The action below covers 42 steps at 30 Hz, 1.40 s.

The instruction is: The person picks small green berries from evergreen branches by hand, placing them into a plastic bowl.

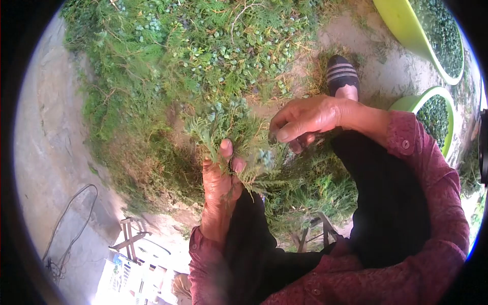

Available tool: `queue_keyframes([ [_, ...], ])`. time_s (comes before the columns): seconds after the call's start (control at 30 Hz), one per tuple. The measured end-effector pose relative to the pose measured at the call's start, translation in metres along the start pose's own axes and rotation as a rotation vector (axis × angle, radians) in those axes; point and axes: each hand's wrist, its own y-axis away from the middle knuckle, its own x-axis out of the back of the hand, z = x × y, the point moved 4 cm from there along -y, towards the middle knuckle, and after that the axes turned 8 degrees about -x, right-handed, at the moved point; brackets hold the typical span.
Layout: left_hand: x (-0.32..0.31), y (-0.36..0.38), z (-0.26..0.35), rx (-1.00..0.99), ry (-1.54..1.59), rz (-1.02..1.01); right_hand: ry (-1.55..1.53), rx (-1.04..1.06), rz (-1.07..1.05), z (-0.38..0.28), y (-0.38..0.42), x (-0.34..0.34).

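In the middle of the head view, my left hand point(222, 175) grips a leafy green sprig point(221, 122) with small bluish-green cones, its thumb pressed on the stems. To the right of the sprig is my right hand point(305, 122), palm down with curled fingers, its thumb close to the fingertips. Whether anything lies between those fingers is hidden. A large pile of similar green branches point(152, 56) covers the ground beyond and around both hands.
At the upper right stands a yellow-green tub point(406, 30) of small green cones. Below it is a smaller green-rimmed container point(447, 96), also holding cones. A shoe point(341, 73), a cable point(76, 195) and a wooden frame point(131, 239) also show.
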Motion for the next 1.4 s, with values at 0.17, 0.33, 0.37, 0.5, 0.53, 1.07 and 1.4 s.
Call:
queue_keyframes([
  [0.17,0.016,-0.008,-0.02,0.133,0.115,-0.131,-0.096,0.079,0.018,-0.003,-0.003,-0.003],
  [0.33,-0.005,0.001,-0.023,0.073,0.124,-0.21,-0.198,0.146,0.13,-0.004,0.0,0.007],
  [0.37,0.003,0.0,-0.028,0.168,0.122,-0.303,-0.205,0.173,0.188,-0.004,0.0,0.01],
  [0.5,-0.011,0.006,-0.027,0.128,0.045,-0.26,0.087,0.137,0.37,-0.01,0.006,0.011],
  [0.53,-0.012,0.006,-0.025,0.129,0.045,-0.259,0.126,0.15,0.365,-0.009,0.005,0.012],
  [1.07,-0.006,0.013,-0.007,0.063,-0.215,-0.174,-0.158,0.091,0.301,-0.007,0.007,0.019],
  [1.4,-0.009,0.01,-0.008,0.076,-0.243,-0.175,-0.059,0.187,0.261,-0.021,0.009,0.005],
])
